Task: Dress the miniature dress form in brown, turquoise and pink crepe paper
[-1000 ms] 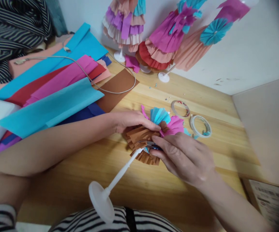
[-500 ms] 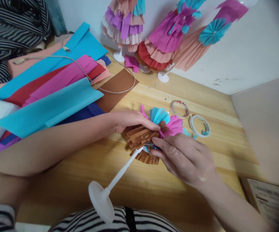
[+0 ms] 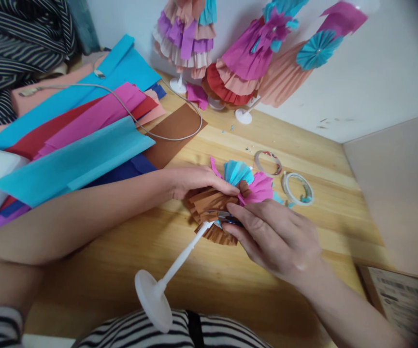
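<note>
A small paper dress with brown pleated layers lies tilted on a white doll stand, its round base toward me. A turquoise paper fan and a pink paper piece are at its upper end. My left hand is closed on the upper part of the brown layers, thumb on top, other fingers hidden. Between thumb and fingers my right hand grips a small tool with a dark handle and slim metal jaws; its tip is at the brown pleats beside the stand's stem. The tool's exact kind is unclear.
Folded crepe paper sheets in several colours fill the left side, crossed by a grey cable. Two tape rolls lie beyond my right hand. Finished-looking paper dresses on stands stand along the wall. A framed label is at lower right.
The tool's metal tip has shifted left and now reaches over the brown pleats. The stand's base has moved slightly right. My left hand keeps its hold.
</note>
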Tool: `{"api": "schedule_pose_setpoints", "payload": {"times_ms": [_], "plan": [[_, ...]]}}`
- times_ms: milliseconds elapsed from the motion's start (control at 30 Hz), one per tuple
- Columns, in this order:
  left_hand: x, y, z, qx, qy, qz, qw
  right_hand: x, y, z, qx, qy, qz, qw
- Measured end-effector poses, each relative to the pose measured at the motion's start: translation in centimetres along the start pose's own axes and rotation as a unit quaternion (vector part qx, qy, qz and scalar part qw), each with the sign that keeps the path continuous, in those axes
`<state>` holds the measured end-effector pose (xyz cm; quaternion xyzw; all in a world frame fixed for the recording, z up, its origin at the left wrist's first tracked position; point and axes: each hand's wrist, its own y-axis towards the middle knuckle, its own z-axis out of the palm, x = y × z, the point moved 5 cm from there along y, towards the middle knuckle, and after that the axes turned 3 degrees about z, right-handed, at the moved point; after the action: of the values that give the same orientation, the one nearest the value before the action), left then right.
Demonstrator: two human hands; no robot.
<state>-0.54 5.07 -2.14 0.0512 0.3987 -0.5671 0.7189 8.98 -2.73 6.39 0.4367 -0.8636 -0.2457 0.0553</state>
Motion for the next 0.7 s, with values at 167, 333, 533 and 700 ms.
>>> {"api": "schedule_pose_setpoints", "payload": {"times_ms": [167,333,533,700], "plan": [[-0.05,0.08,-0.01,-0.017,-0.019,0.005,1.0,0.1,0.24,0.0,0.001,-0.001,0.014,1.0],[-0.12,0.0,0.02,-0.036,-0.029,0.015,0.999,0.32,0.38,-0.03,0.001,-0.009,0.015,1.0],[-0.15,0.1,0.01,-0.051,-0.04,0.022,0.998,0.3,0.35,0.02,0.005,-0.025,0.015,1.0],[-0.09,0.12,0.08,-0.062,-0.049,0.023,0.997,0.24,0.47,0.08,0.009,-0.024,0.014,1.0]]}}
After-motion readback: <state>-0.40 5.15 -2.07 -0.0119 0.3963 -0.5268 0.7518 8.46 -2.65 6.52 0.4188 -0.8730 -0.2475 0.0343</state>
